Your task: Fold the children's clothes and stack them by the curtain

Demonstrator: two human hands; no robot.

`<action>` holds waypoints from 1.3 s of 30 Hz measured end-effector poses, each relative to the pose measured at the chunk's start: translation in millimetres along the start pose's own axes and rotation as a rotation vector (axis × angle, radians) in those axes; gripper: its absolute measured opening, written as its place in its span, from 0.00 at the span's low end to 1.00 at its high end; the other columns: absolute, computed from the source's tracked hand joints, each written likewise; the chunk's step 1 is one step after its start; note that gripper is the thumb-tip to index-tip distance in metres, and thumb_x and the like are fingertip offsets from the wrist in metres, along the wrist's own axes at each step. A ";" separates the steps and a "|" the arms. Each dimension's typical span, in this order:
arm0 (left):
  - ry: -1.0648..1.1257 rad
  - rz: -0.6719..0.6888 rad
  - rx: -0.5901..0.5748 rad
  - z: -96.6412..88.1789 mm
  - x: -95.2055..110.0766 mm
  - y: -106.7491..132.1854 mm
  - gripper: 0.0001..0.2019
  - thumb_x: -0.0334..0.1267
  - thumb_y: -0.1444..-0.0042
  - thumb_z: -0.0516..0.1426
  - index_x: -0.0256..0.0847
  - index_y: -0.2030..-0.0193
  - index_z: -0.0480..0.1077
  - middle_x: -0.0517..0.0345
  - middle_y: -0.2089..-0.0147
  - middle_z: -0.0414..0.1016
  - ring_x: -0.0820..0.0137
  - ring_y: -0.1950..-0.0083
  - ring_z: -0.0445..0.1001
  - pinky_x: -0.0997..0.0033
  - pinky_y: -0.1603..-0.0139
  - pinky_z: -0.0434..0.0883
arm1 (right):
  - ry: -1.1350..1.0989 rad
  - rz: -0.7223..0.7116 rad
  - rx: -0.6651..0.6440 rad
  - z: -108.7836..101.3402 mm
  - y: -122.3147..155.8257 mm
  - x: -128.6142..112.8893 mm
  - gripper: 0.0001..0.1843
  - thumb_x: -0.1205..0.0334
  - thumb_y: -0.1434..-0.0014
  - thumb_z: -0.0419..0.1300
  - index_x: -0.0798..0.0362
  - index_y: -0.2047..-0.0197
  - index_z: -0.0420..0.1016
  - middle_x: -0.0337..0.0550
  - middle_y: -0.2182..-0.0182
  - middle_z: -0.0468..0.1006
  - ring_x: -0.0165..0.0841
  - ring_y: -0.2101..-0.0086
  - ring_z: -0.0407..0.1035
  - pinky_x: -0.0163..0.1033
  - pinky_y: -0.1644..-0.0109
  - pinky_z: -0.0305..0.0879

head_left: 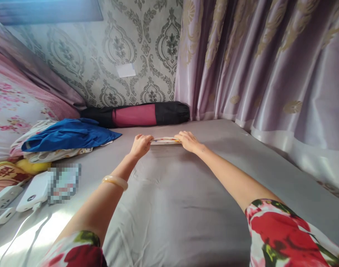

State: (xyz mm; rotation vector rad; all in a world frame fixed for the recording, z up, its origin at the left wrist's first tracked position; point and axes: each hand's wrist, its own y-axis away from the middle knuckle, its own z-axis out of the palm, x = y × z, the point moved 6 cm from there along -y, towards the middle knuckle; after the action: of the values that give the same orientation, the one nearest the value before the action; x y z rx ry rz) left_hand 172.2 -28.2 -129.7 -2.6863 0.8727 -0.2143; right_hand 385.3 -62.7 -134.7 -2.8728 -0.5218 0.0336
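Observation:
Both arms reach forward over the bed. My left hand (pixel 142 145) is closed around the left end of a flat, pale piece of patterned cloth (pixel 165 140). At the other end, my right hand (pixel 188 141) grips the same cloth with bent fingers. It is stretched level between the hands, seen nearly edge-on, with small coloured marks along it. Whether it is folded clothing or something else I cannot tell. Below it lies the grey bed sheet (pixel 169 196), slightly wrinkled. A pale bangle (pixel 115 181) circles my left wrist.
A black and maroon long bag (pixel 134 115) lies against the wall. To the left sit a pile with a blue garment (pixel 66 135), a white power bank (pixel 36 191) with a cable, a power strip (pixel 5 198) and a blurred-out item (pixel 65 183). Curtains (pixel 258 63) hang at right.

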 end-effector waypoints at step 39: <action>0.111 -0.191 -0.147 62.6 44.0 24.2 0.20 0.32 0.38 0.45 0.42 0.40 0.63 0.50 0.37 0.68 0.63 0.35 0.64 0.60 0.37 0.62 | -0.255 0.189 -0.087 42.6 7.0 -33.8 0.26 0.70 0.38 0.45 0.54 0.40 0.69 0.48 0.40 0.69 0.37 0.41 0.62 0.42 0.37 0.55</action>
State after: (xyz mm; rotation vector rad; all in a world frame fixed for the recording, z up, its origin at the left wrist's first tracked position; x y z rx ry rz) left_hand 209.0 -57.7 -194.7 -2.9212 0.6862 -0.3575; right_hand 353.5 -71.9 -178.3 -3.0110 -0.2984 0.4223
